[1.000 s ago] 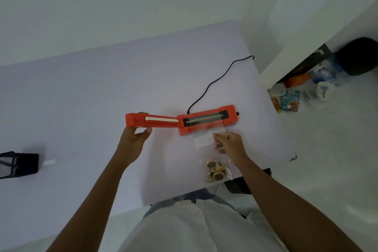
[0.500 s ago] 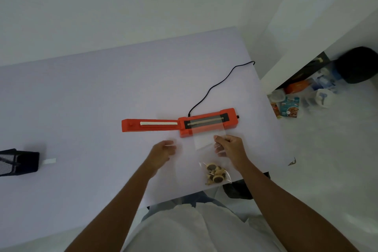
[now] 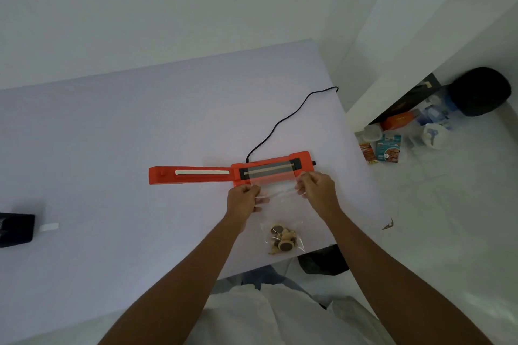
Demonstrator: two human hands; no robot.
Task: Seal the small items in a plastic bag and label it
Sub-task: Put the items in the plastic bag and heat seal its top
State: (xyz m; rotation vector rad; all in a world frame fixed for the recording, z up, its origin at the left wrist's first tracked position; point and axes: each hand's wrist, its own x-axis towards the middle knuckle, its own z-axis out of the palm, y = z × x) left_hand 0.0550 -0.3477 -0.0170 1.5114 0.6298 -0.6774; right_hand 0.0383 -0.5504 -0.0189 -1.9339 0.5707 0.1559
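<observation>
**Squaring the bag mouth on the sealer bed**

Nearest me, the small items (image 3: pixel 283 239) sit bunched at the closed bottom of the clear plastic bag (image 3: pixel 280 204), close to the near edge of the worktop (image 3: pixel 112 148). Good place for them; I want them staying low, well apart from the seal line.

Bag runs away from me, and its open top lies over the near edge of the orange heat sealer (image 3: pixel 269 171). My left hand (image 3: pixel 242 200) pinches the left corner of the mouth, fingers closed on the film. My right hand (image 3: pixel 318 190) pinches the right corner the same way. Film between them looks pulled fairly taut.

How to do it well, my read:
- keep even tension both sides so no wrinkle crosses the heating strip
- push the mouth far enough that both layers lie across the strip, edge parallel to it
- flatten out air before closing
- keep fingertips off the strip

The sealer's lid arm (image 3: pixel 190 175) lies swung open flat to the left, so one hand has to let go to bring it down. The bag may shift at that point, so hold the other corner firm.

Farther out, the black cord (image 3: pixel 288 117) trails to the far right edge. Likely label strip (image 3: pixel 50 226) sits far left beside a black holder (image 3: pixel 16 230); labelling not yet done.
</observation>
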